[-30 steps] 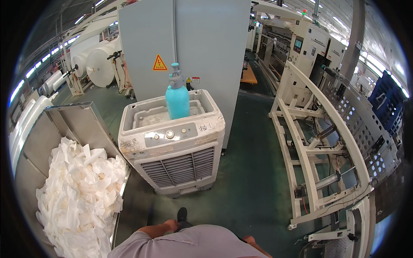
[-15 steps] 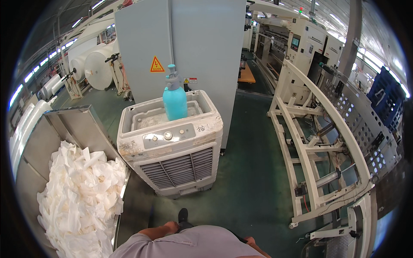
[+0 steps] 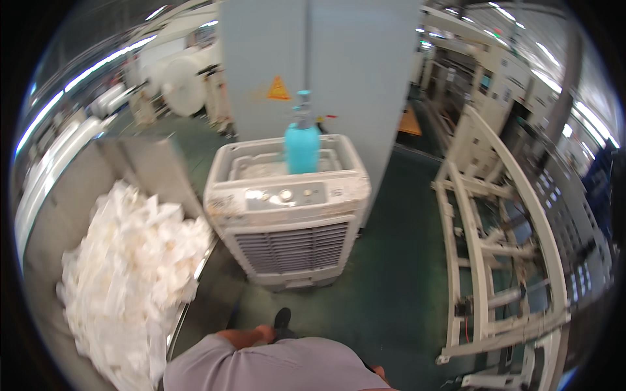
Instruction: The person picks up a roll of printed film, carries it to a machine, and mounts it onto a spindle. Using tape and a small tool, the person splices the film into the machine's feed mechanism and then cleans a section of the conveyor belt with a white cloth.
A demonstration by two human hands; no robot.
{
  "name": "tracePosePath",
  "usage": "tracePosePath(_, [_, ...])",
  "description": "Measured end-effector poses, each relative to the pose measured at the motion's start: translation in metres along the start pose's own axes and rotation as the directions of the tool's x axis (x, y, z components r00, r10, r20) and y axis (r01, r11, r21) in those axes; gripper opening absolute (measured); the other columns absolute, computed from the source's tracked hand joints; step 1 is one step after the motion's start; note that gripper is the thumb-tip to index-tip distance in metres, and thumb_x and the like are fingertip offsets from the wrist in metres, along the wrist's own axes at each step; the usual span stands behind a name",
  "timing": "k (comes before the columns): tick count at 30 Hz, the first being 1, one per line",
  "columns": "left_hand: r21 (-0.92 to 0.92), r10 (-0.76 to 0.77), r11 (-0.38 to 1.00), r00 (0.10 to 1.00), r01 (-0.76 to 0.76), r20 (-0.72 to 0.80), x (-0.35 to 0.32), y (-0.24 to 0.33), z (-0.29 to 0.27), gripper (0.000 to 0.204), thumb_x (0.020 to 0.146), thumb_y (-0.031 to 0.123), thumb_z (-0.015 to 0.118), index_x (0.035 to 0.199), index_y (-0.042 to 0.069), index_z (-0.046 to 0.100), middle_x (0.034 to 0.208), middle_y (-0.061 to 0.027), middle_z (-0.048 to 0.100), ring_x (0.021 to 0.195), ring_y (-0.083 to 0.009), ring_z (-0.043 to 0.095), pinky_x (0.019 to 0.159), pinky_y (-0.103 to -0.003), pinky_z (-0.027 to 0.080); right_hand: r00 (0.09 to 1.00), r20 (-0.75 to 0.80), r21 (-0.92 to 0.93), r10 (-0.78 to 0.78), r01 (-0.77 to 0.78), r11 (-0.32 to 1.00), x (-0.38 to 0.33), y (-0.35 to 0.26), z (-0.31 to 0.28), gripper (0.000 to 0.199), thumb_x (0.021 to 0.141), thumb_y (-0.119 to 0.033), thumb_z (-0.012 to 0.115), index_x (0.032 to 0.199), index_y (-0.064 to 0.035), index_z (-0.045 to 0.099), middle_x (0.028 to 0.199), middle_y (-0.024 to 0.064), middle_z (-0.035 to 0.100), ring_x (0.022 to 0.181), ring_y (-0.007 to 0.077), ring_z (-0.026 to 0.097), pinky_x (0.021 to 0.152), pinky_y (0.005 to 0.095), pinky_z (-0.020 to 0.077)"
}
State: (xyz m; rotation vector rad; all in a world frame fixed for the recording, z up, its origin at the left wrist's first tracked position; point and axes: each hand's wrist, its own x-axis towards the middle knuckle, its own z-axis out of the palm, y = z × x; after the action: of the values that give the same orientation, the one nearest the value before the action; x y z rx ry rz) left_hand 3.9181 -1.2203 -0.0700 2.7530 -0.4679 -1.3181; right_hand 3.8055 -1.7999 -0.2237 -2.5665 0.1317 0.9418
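My left hand (image 3: 265,333) hangs low beside my body, just above a dark shoe (image 3: 282,318); its fingers are too blurred to read. Only a sliver of my right hand (image 3: 379,373) shows past my shirt, its fingers hidden. Neither hand touches anything that I can make out. In front of me stands a white air cooler (image 3: 287,215) with knobs and a slatted grille. On its recessed top, upright, is a turquoise pump spray bottle (image 3: 302,148) with a grey head.
To the left, a metal bin (image 3: 59,195) holds a heap of white scraps (image 3: 137,260). A tall grey cabinet (image 3: 365,72) with a yellow warning triangle rises behind the cooler. On the right lies a cream metal frame (image 3: 482,260); large white rolls (image 3: 182,88) stand far left.
The view has swung to the left, so the cooler, bottle and cabinet sit further right in the picture, with more blur. Both hands stay low at my sides.
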Motion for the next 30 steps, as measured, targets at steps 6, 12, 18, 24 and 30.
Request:
tracePosePath(6, [-0.009,0.059,0.998,0.996,-0.059,-0.068,0.025,-0.009,0.014,0.023,0.088,0.024,0.061,0.097,0.014,0.079,0.105,-0.0118,0.079,0.098,-0.0338,0.075,0.081,-0.048,0.063,0.954,0.030,-0.080,-0.300,0.301,0.950,0.016,0.009,-0.019,0.046,0.089,-0.032,0.070,0.128,-0.0068,0.073,0.143,0.0202,0.065,0.135,0.0328,0.059,0.112,0.0448,0.0471])
tracePosePath(12, [-0.501,-0.252,0.848,0.963,0.173,-0.095,-0.002,0.008,-0.001,0.034,0.094,0.029,0.058,0.108,0.005,0.078,0.116,-0.0217,0.076,0.113,-0.0437,0.071,0.094,-0.054,0.057,0.950,0.114,-0.056,-0.289,0.297,0.953,0.043,-0.027,-0.055,0.042,0.090,-0.030,0.069,0.125,-0.0064,0.074,0.136,0.0193,0.068,0.126,0.0320,0.062,0.105,0.0442,0.0494])
tracePosePath(18, [-0.622,-0.371,0.734,0.928,0.275,-0.028,-0.055,0.021,-0.007,0.038,0.095,0.030,0.057,0.117,0.007,0.078,0.118,-0.0222,0.077,0.114,-0.0435,0.072,0.095,-0.053,0.058,0.943,0.156,-0.013,-0.294,0.299,0.954,0.054,-0.076,-0.088,0.038,0.091,-0.028,0.067,0.121,-0.0059,0.075,0.129,0.0185,0.070,0.117,0.0313,0.065,0.099,0.0437,0.0517])
tracePosePath(24, [-0.633,-0.398,0.706,0.917,0.316,0.014,-0.080,0.001,0.015,0.040,0.096,0.034,0.058,0.120,0.008,0.078,0.120,-0.0243,0.076,0.117,-0.0436,0.071,0.097,-0.053,0.058,0.924,0.222,-0.007,-0.313,0.322,0.947,0.072,-0.113,-0.108,0.034,0.092,-0.026,0.066,0.118,-0.0054,0.075,0.121,0.0177,0.073,0.109,0.0305,0.068,0.092,0.0431,0.0540])
tracePosePath(30, [-0.732,-0.517,0.571,0.855,0.371,0.031,-0.095,-0.040,0.028,0.043,0.095,0.038,0.063,0.117,0.004,0.079,0.117,-0.0246,0.076,0.115,-0.0436,0.071,0.099,-0.051,0.056,0.887,0.328,-0.084,-0.326,0.371,0.925,0.086,-0.145,-0.121,0.031,0.093,-0.024,0.064,0.115,-0.0049,0.076,0.114,0.0168,0.075,0.100,0.0298,0.071,0.086,0.0425,0.0563])
